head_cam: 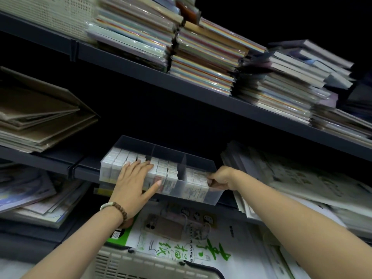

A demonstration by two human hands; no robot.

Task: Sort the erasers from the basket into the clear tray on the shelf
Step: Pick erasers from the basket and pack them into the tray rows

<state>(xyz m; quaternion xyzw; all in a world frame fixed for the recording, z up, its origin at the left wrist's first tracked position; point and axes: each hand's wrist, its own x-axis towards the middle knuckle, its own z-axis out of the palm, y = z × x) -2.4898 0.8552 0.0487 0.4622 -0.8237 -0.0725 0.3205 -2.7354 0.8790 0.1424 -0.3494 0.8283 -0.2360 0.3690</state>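
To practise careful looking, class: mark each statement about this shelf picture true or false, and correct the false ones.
1. The left hand lies flat on the erasers in the clear tray. True.
2. The right hand hangs free of the tray. False: it grips the tray's right end.
3. Dividers split the tray into compartments. True.
4. A beaded bracelet sits on the right wrist. False: it is on the left wrist.
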